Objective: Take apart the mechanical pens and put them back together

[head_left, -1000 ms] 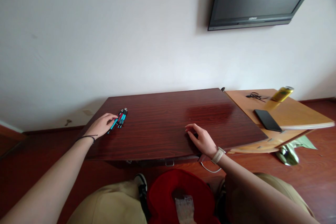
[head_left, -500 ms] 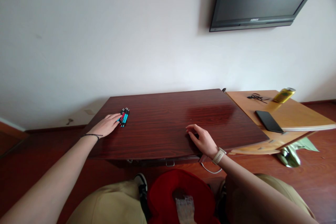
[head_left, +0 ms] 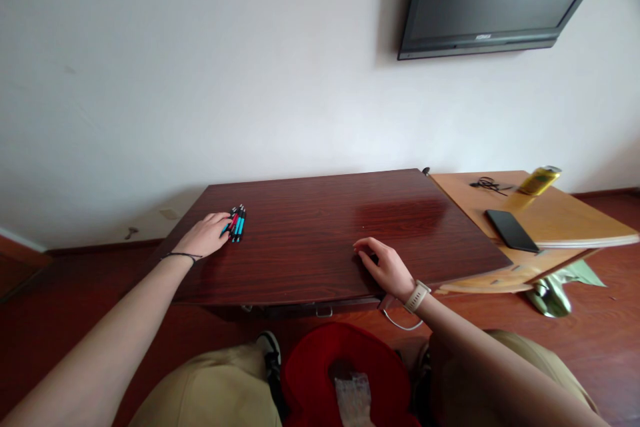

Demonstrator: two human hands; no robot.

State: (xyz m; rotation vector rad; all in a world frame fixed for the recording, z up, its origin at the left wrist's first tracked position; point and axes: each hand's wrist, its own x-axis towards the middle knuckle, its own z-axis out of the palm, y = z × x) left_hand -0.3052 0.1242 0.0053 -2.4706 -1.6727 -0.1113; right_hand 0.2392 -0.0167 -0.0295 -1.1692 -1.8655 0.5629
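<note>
At the left end of the dark red-brown table (head_left: 300, 247) lies a small bundle of pens (head_left: 240, 223), with blue, red and black barrels side by side. My left hand (head_left: 207, 233) is at the bundle's left side, fingers and thumb closed around its near pens; a blue barrel shows between them. The fingertips partly cover those pens. Towards the table's front right, my right hand (head_left: 383, 263) rests on its edge with loosely curved fingers, the thumb apart, and nothing held.
A lighter wooden table (head_left: 575, 220) adjoins on the right, bearing a black phone (head_left: 511, 230), a black cable (head_left: 487, 184) and a yellow can (head_left: 540, 180). A television (head_left: 500, 0) hangs above. A red stool (head_left: 310, 360) stands between my knees, with a clear plastic packet (head_left: 353, 393) on it.
My left wrist has shifted slightly right and the hand sits a touch higher at the pens. The pens and my right hand look unmoved.
</note>
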